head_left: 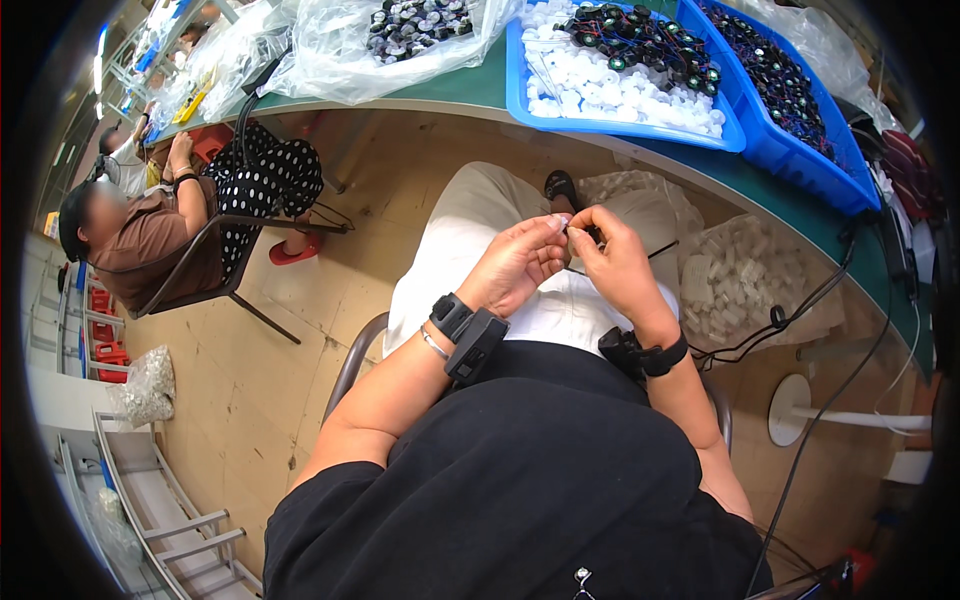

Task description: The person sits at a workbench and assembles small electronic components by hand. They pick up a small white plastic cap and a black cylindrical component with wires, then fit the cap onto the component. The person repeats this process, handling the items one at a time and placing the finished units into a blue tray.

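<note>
Above my lap, my left hand (518,262) and my right hand (618,258) meet at the fingertips. Thumb and forefinger of the left pinch a small whitish plastic piece (563,223), while its other fingers curl loosely. My right fingers are closed close beside that piece. Something small and dark shows by them, too hidden to make out. Ahead on the green table (470,92), a blue tray (628,133) holds many small white plastic caps (630,100) and black round parts with thin wires (640,40).
A second blue bin (850,185) of wired black parts stands at the right. A clear plastic bag (330,75) with similar parts lies on the table. Bags of pale pieces (750,275) and black cables (800,310) are below right. At left a co-worker (160,235) sits on a chair.
</note>
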### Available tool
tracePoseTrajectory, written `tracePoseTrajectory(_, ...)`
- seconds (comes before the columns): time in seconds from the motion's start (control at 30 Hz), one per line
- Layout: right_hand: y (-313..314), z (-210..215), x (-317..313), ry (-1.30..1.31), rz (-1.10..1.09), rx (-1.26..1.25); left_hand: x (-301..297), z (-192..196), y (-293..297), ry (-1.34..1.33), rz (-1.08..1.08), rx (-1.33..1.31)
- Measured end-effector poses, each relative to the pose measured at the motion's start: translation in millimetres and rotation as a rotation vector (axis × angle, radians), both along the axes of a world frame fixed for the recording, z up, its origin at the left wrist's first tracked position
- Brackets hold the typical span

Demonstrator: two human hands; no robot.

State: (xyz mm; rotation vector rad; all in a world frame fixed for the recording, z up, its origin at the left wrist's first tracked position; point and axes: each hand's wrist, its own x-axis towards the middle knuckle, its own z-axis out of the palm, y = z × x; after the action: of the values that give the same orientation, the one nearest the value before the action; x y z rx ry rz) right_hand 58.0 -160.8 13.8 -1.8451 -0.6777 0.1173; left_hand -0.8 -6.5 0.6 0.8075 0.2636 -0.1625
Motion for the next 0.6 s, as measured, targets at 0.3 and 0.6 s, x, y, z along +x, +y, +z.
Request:
tracePoseTrajectory(0.3,3,-9,1,0.209,0.074,0.205,-3,7,-3,-0.104,0.029,0.299)
tracePoseTrajectory(0.6,3,-7,0,0.181,0.094,0.231,-5,9,-5,-0.113,0.016,0.402)
